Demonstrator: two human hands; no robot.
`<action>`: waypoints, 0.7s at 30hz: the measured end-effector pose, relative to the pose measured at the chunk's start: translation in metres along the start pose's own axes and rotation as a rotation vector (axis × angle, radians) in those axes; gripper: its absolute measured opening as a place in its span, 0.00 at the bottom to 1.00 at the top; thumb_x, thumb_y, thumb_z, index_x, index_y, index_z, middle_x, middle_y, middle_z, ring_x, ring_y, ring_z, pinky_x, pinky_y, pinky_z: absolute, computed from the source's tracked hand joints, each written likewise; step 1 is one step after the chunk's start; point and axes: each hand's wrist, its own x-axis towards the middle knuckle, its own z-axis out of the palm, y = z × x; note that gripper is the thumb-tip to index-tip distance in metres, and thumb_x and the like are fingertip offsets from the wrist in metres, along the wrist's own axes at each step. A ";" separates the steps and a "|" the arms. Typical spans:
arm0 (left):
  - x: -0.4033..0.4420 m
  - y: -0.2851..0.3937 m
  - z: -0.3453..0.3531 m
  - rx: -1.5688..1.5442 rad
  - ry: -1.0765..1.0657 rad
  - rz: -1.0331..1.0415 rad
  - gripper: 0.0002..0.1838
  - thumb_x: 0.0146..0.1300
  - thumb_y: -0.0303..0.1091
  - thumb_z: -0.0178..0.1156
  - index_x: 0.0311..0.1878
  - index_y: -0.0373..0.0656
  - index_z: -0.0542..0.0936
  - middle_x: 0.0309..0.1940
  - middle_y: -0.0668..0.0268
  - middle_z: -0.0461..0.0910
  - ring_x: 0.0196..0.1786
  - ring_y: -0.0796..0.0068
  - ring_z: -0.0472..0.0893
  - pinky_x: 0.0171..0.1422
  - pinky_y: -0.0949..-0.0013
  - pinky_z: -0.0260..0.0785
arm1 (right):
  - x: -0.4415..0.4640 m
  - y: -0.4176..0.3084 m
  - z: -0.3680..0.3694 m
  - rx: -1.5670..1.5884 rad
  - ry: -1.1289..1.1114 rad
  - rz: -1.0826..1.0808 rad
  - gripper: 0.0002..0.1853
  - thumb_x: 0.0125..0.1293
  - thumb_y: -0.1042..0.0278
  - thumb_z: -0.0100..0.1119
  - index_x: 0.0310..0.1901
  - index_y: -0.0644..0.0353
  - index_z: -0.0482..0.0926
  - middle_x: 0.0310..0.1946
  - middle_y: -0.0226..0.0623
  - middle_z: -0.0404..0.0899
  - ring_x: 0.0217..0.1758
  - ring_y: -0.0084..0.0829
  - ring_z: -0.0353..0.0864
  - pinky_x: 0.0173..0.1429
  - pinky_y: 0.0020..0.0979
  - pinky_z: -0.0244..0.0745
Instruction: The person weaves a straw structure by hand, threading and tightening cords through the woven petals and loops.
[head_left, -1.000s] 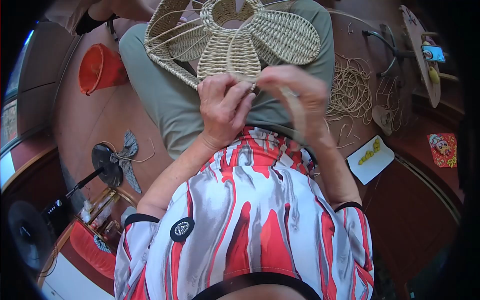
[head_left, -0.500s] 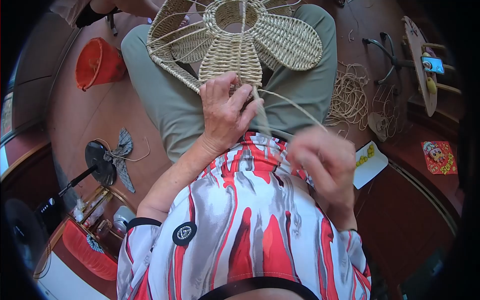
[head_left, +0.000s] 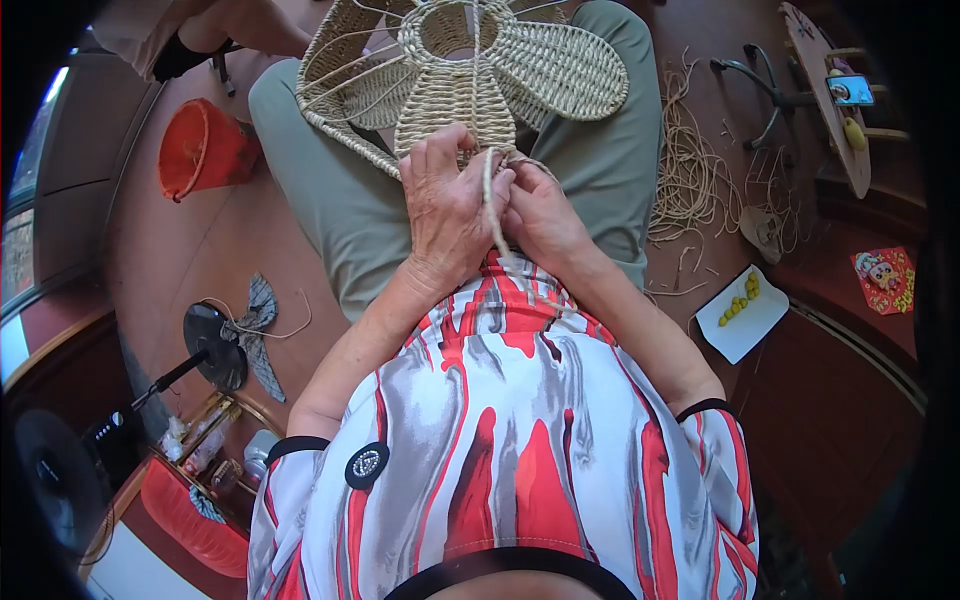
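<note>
A flower-shaped piece woven from straw-coloured cord [head_left: 562, 72] rests on my lap, with a round hole at its centre and broad petals around it. My left hand [head_left: 445, 205] is closed on the near end of the lower petal, its fingers over the weave. Beside it, my right hand [head_left: 545, 218] is closed in a pinch at the same edge, with cord at the fingertips. A loose cord [head_left: 490, 200] hangs between the two hands towards the shirt. The exact pinch point is partly hidden by the fingers.
Coiled cord [head_left: 690, 185] lies on the floor to the right, near a white sheet [head_left: 742, 330] with yellow-green pieces. A red bucket [head_left: 195, 155] stands at left, above a black round stand base [head_left: 215, 345]. Another person's leg [head_left: 235, 30] shows at top left.
My right hand has come from the right, where it was pulling a cord, up to the petal's edge next to my left hand. The left hand stays on the petal.
</note>
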 end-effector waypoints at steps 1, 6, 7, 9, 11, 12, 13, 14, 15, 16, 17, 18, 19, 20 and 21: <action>0.000 0.000 -0.002 -0.039 0.015 -0.006 0.14 0.63 0.37 0.67 0.49 0.42 0.84 0.52 0.60 0.73 0.55 0.57 0.72 0.60 0.53 0.61 | 0.004 0.002 0.002 0.110 0.004 -0.026 0.10 0.78 0.72 0.55 0.55 0.61 0.81 0.43 0.29 0.85 0.43 0.22 0.86 0.44 0.24 0.83; -0.004 -0.007 -0.020 -0.096 0.273 -0.042 0.16 0.58 0.27 0.70 0.51 0.41 0.84 0.47 0.59 0.80 0.53 0.56 0.78 0.61 0.56 0.67 | 0.019 0.008 -0.010 0.130 -0.036 0.038 0.13 0.74 0.70 0.63 0.57 0.58 0.82 0.47 0.31 0.86 0.46 0.23 0.87 0.47 0.27 0.85; -0.006 -0.013 -0.024 -0.087 0.319 -0.069 0.14 0.58 0.27 0.71 0.49 0.42 0.85 0.45 0.60 0.81 0.52 0.57 0.78 0.60 0.57 0.68 | 0.021 0.012 -0.009 0.118 0.011 0.034 0.13 0.73 0.70 0.64 0.57 0.58 0.82 0.47 0.31 0.86 0.46 0.23 0.87 0.47 0.28 0.84; -0.008 -0.019 -0.028 -0.096 0.259 -0.153 0.11 0.58 0.27 0.71 0.45 0.43 0.86 0.43 0.62 0.81 0.50 0.58 0.79 0.58 0.57 0.68 | 0.020 0.007 0.012 0.086 0.104 0.026 0.13 0.73 0.68 0.66 0.57 0.57 0.82 0.47 0.30 0.87 0.46 0.22 0.86 0.46 0.28 0.84; -0.007 -0.022 -0.029 -0.086 0.221 -0.185 0.09 0.57 0.27 0.72 0.41 0.43 0.87 0.42 0.63 0.81 0.48 0.60 0.79 0.56 0.58 0.69 | 0.030 0.010 0.002 0.068 -0.066 0.046 0.16 0.74 0.63 0.65 0.60 0.55 0.80 0.55 0.29 0.85 0.53 0.24 0.85 0.56 0.33 0.84; -0.004 -0.023 -0.028 -0.073 0.208 -0.175 0.08 0.56 0.27 0.72 0.40 0.44 0.87 0.42 0.64 0.81 0.47 0.60 0.79 0.55 0.58 0.69 | 0.032 0.009 0.004 0.061 -0.101 0.050 0.17 0.74 0.62 0.65 0.61 0.54 0.80 0.56 0.29 0.84 0.54 0.25 0.85 0.57 0.33 0.84; -0.002 -0.023 -0.027 -0.062 0.194 -0.163 0.07 0.56 0.28 0.73 0.38 0.44 0.87 0.41 0.64 0.81 0.47 0.61 0.79 0.53 0.58 0.70 | 0.034 0.008 0.005 0.054 -0.133 0.054 0.18 0.74 0.62 0.65 0.62 0.54 0.79 0.57 0.29 0.84 0.55 0.25 0.85 0.58 0.34 0.83; 0.003 -0.023 -0.028 -0.014 0.183 -0.110 0.07 0.55 0.27 0.72 0.38 0.44 0.87 0.40 0.64 0.81 0.45 0.60 0.79 0.51 0.59 0.70 | 0.035 0.007 0.006 0.079 -0.134 0.040 0.18 0.74 0.61 0.65 0.62 0.54 0.79 0.56 0.29 0.84 0.54 0.25 0.85 0.57 0.34 0.84; 0.006 -0.023 -0.029 -0.025 0.173 -0.127 0.07 0.55 0.27 0.72 0.38 0.44 0.87 0.39 0.65 0.81 0.45 0.61 0.79 0.50 0.59 0.70 | 0.036 0.006 0.009 0.104 -0.136 0.027 0.18 0.74 0.61 0.66 0.61 0.54 0.80 0.55 0.28 0.84 0.53 0.24 0.85 0.55 0.34 0.84; 0.008 -0.023 -0.029 -0.035 0.163 -0.144 0.07 0.55 0.27 0.72 0.38 0.44 0.87 0.39 0.65 0.81 0.45 0.61 0.79 0.50 0.59 0.71 | 0.036 0.005 0.012 0.128 -0.138 0.015 0.17 0.74 0.61 0.66 0.60 0.54 0.80 0.54 0.28 0.84 0.52 0.24 0.85 0.53 0.34 0.84; 0.009 -0.024 -0.030 -0.044 0.151 -0.164 0.07 0.55 0.27 0.72 0.38 0.44 0.87 0.38 0.65 0.81 0.44 0.61 0.80 0.50 0.59 0.71 | 0.035 0.005 0.015 0.154 -0.140 0.006 0.17 0.73 0.61 0.66 0.60 0.54 0.80 0.52 0.28 0.85 0.51 0.23 0.85 0.52 0.35 0.84; 0.010 -0.025 -0.031 -0.045 0.139 -0.164 0.07 0.55 0.27 0.72 0.38 0.44 0.87 0.38 0.65 0.81 0.44 0.61 0.80 0.50 0.59 0.71 | 0.035 0.005 0.012 0.140 -0.155 0.027 0.18 0.74 0.60 0.65 0.61 0.54 0.79 0.54 0.28 0.84 0.54 0.24 0.85 0.55 0.37 0.84; 0.010 -0.026 -0.032 -0.046 0.124 -0.164 0.07 0.55 0.28 0.72 0.38 0.44 0.87 0.38 0.65 0.81 0.44 0.61 0.80 0.51 0.59 0.71 | 0.035 0.005 0.012 0.181 -0.154 0.052 0.18 0.74 0.60 0.65 0.61 0.54 0.79 0.55 0.28 0.84 0.54 0.24 0.85 0.55 0.37 0.84; 0.010 -0.026 -0.033 -0.049 0.109 -0.163 0.08 0.55 0.28 0.72 0.38 0.44 0.87 0.37 0.66 0.82 0.44 0.62 0.80 0.51 0.59 0.71 | 0.035 0.005 0.011 0.221 -0.151 0.076 0.18 0.74 0.60 0.65 0.61 0.53 0.79 0.55 0.28 0.84 0.55 0.25 0.85 0.56 0.38 0.84; 0.011 -0.026 -0.034 -0.050 0.094 -0.162 0.07 0.55 0.28 0.73 0.38 0.44 0.87 0.38 0.66 0.82 0.44 0.62 0.80 0.51 0.59 0.71 | 0.034 0.005 0.010 0.263 -0.146 0.099 0.18 0.74 0.60 0.65 0.62 0.53 0.79 0.55 0.28 0.84 0.55 0.25 0.85 0.56 0.38 0.83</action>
